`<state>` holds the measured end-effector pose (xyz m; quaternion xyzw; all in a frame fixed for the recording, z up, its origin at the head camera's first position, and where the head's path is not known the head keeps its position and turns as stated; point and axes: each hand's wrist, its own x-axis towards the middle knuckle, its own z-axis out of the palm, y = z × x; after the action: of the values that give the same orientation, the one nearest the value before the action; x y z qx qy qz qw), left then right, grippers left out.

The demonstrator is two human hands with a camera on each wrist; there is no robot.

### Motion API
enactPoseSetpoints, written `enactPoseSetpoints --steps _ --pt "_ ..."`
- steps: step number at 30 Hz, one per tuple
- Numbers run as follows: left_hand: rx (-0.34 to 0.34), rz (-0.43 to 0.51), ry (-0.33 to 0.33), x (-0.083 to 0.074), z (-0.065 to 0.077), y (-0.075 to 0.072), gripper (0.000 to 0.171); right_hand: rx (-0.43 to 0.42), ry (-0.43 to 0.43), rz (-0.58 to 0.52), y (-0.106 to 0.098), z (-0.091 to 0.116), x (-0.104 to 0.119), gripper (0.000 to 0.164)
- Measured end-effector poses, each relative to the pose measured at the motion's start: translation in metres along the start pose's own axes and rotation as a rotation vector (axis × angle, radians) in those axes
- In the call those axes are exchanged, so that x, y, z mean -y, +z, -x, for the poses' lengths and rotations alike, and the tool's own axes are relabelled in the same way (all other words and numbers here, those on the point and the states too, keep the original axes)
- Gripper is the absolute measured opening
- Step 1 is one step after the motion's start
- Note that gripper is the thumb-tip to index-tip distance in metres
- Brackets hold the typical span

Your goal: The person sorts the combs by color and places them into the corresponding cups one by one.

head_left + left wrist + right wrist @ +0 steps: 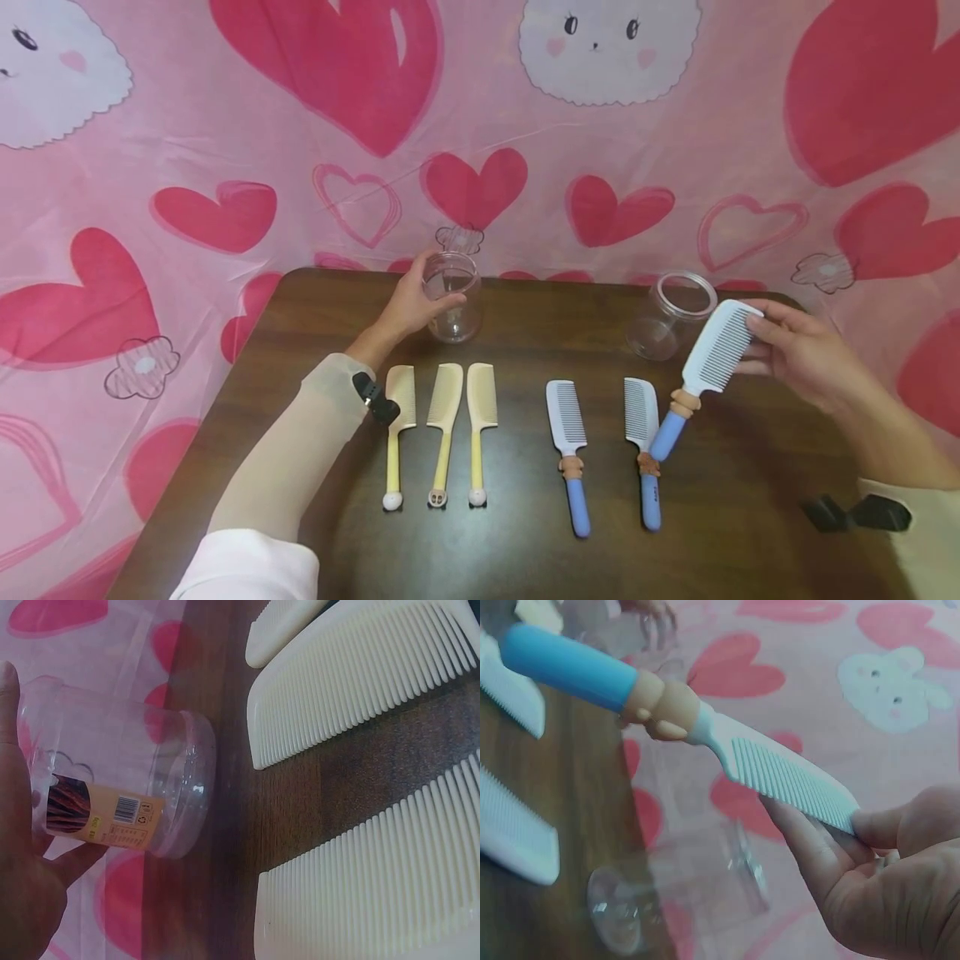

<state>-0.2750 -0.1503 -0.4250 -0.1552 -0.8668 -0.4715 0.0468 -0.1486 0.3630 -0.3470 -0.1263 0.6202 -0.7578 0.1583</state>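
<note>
My left hand [408, 302] grips a clear plastic jar [456, 321] near its mouth; the left wrist view shows a printed label [105, 814] on its side. In my right hand [810, 354] a white comb with a blue handle [716, 354] is pinched by its toothed end, thumb on one face. It is raised and tilted, handle pointing down and left, with a beige figure at the neck. Just behind it is a second clear jar [654, 333]. Beneath the raised handle lies another blue-handled comb [641, 417], and one more blue-handled comb [567, 421] is left of that.
Three cream combs with yellow handles lie side by side: a left one [405, 392], a middle one [446, 392] and a right one [482, 396]. They rest on the dark wooden table [517, 550]. A pink heart-patterned cloth [487, 108] hangs behind the table's back edge.
</note>
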Motion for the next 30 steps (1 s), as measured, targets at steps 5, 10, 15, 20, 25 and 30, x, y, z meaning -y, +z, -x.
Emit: enactPoseSetpoints --steps 5,10,15,20,25,30 --pt "0.001 0.001 -0.001 0.001 0.000 0.002 0.096 -0.021 -0.103 -0.036 0.021 -0.022 0.014 0.031" --pt "-0.001 -0.003 0.005 0.001 0.000 0.005 0.095 -0.160 -0.145 0.104 0.048 -0.041 0.028 0.026" --pt "-0.005 -0.003 0.009 -0.001 0.000 0.006 0.095 -0.238 -0.206 0.024 0.071 -0.065 0.041 0.027" --pt "-0.010 -0.008 0.005 -0.001 0.001 0.006 0.095 -0.283 -0.242 0.008 0.093 -0.091 0.056 0.027" --pt "-0.016 -0.008 0.004 -0.002 0.001 0.006 0.093 -0.323 -0.260 -0.043 0.114 -0.121 0.067 0.022" --pt "-0.018 -0.003 0.005 -0.001 0.002 0.007 0.092 -0.346 -0.249 0.002 0.136 -0.150 0.075 0.022"
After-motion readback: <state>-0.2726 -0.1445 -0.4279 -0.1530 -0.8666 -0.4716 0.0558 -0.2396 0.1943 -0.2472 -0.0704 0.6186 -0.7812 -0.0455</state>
